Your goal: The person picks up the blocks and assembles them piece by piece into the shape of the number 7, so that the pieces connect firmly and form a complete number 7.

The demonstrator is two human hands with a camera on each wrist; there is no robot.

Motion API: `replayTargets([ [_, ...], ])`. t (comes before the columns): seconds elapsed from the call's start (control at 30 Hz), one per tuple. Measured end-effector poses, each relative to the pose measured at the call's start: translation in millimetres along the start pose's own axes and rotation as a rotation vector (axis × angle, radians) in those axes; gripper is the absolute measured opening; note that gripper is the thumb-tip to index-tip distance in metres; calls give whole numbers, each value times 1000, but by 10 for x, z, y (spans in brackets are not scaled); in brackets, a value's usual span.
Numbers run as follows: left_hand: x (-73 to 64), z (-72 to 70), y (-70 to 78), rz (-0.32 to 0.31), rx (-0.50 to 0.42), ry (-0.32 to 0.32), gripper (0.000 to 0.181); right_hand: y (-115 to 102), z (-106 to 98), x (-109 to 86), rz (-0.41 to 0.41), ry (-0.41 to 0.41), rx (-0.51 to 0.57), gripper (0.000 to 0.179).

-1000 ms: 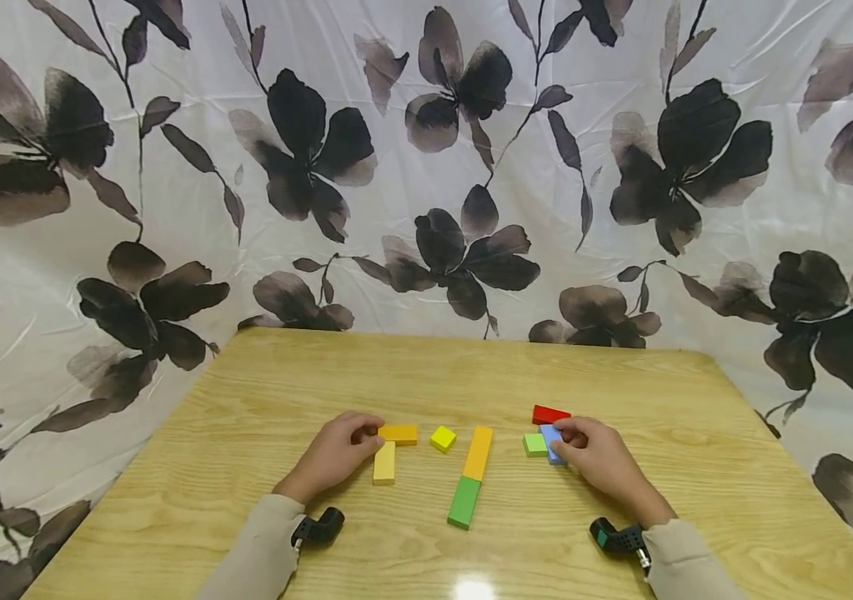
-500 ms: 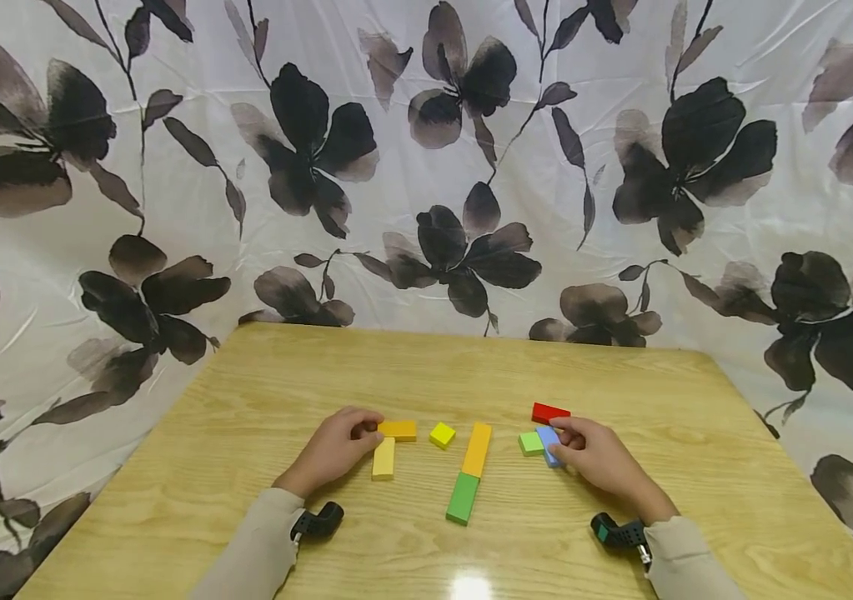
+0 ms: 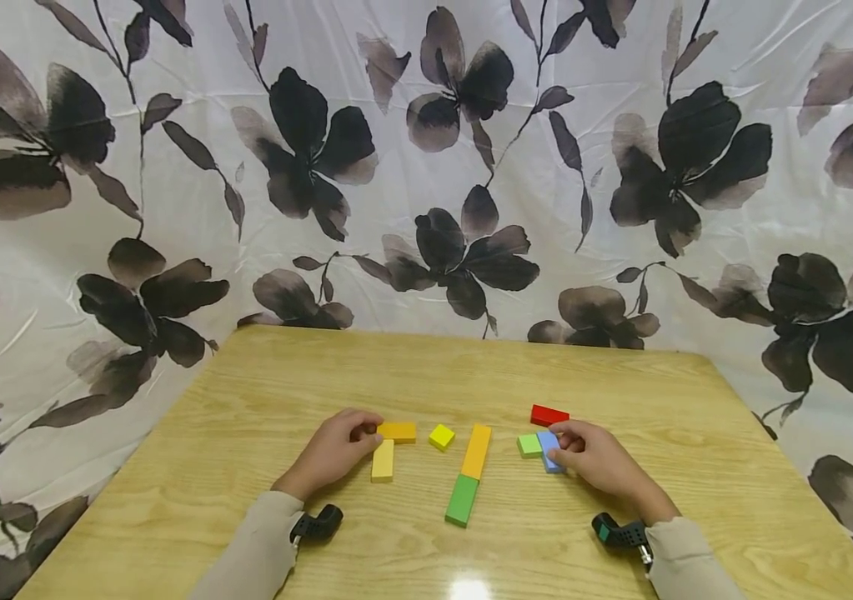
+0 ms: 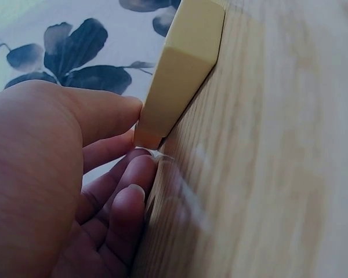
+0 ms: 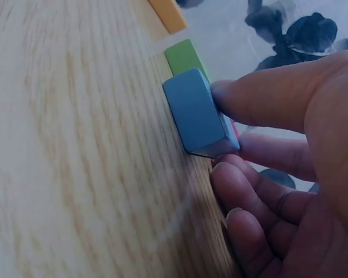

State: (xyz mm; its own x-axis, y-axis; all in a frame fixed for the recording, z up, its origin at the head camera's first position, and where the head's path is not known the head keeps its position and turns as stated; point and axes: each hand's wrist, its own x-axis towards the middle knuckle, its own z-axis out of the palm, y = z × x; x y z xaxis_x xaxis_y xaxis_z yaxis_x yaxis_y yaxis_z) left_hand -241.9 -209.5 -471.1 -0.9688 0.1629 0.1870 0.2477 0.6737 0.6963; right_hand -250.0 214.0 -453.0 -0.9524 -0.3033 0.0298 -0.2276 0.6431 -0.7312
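Note:
At the left, my left hand (image 3: 336, 448) pinches the left end of an orange block (image 3: 399, 432) between thumb and fingers. A pale yellow block (image 3: 383, 461) lies against that block's front side, and the thumb tip touches it in the left wrist view. My right hand (image 3: 600, 461) grips a blue block (image 3: 549, 451), its thumb on one side and index finger at the far end, as the right wrist view shows. Touching the blue block's left side is a light green block (image 3: 529, 446). A red block (image 3: 549, 415) lies just behind, partly covered by the fingertips.
Between the hands sits a small yellow cube (image 3: 441, 437). A longer orange block (image 3: 477, 451) and a green block (image 3: 461, 501) lie end to end on the wooden table (image 3: 291, 358). Behind the table hangs a floral cloth (image 3: 426, 183).
My right hand has shifted the blue block slightly toward me, away from the red block. The light green block has slid a little left. My left hand stays in place.

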Motion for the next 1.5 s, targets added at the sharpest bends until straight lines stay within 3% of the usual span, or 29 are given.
replayTargets([
  [0.4,2,12,29,4,-2,2,27,16,-18,-1,13,12,-4,45],
  [1.07,-15,-4,8,23,-15,8,28,61,2,-16,36,62,128,37],
  [1.23,-54,-9,-2,21,-22,-16,28,81,32,-39,53,65,161,40],
  [1.5,-36,-21,-8,22,-23,-1,27,75,25,5,57,101,230,44],
])
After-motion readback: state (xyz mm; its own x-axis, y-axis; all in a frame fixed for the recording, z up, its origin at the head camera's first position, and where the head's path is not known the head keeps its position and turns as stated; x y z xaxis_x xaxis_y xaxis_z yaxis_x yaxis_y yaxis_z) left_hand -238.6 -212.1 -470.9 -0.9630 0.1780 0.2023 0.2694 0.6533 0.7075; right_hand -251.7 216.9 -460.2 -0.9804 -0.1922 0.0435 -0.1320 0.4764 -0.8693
